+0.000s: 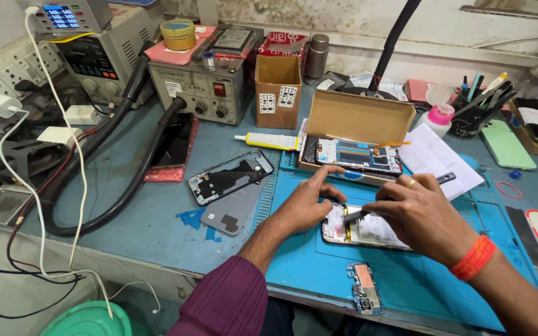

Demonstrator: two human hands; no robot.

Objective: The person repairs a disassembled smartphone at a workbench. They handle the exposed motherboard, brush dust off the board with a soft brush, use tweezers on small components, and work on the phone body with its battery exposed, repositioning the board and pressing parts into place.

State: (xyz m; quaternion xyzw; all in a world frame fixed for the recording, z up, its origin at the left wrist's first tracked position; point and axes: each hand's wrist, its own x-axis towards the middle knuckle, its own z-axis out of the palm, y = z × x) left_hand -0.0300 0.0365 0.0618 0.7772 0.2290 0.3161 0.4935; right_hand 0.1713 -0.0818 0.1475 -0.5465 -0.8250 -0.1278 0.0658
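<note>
An opened phone with its back off lies on the blue repair mat. My left hand rests on the phone's left end, fingers spread and pressing it down. My right hand grips a slim dark tool whose tip touches the phone's inside near the left end. An orange band sits on my right wrist. A small circuit board lies on the mat just in front of the phone.
An open cardboard box holding a phone frame stands behind the mat. Left of it lie a glue tube, a phone shell and a grey back cover. Bench power units, hoses and cables crowd the left side; a pen cup stands at right.
</note>
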